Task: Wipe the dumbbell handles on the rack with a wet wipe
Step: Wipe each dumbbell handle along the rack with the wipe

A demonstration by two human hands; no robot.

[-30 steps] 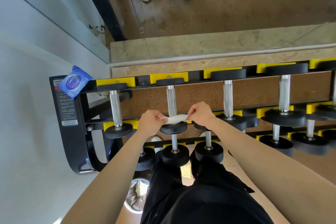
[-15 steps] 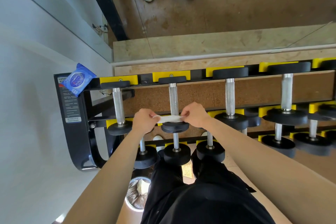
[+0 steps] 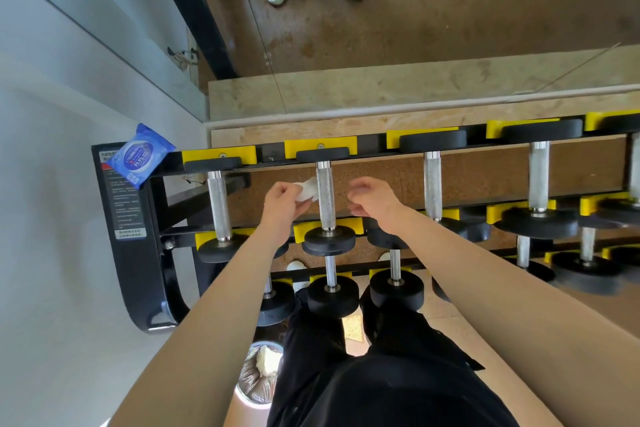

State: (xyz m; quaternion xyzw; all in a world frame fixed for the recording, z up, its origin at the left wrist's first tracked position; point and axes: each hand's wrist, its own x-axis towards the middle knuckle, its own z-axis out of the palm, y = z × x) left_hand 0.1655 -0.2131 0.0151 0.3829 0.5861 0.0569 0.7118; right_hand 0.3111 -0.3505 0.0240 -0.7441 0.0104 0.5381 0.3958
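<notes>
Trouble from here would most likely start with the wet wipe (image 3: 307, 190). It is bunched into a small white wad and pinched only at the fingertips of the left hand (image 3: 281, 200). It sits hard by the left side of a knurled dumbbell handle (image 3: 325, 196), the second one from the left end of the rack (image 3: 145, 281), on the top tier. Whether wipe and steel actually touch I can't tell. So slight a grip could let the wad slip and fall between the rails to the lower tiers or the floor, I'd guess.

The right hand (image 3: 372, 199) hovers on the other side of that handle with its fingers loosely curled. Its grip is slack and, as far as the motion blur allows, it has hold of nothing. If it never takes up a free end, the wipe may only dab the near face of the bar and miss the far side. Crumpled like that, the wipe also offers little fresh surface, so it might just push grime along.

The handle itself shows bright and silvery, cross-hatched along its length. It runs from the rack's back rail to the front rail, where its black end weight (image 3: 329, 240) sits in a yellow cradle (image 3: 356, 226). I can't say whether it looks damp. A blue wipes packet (image 3: 140, 156) lies on the rack's top left corner, and a lined bin (image 3: 258, 374) stands on the floor below.
</notes>
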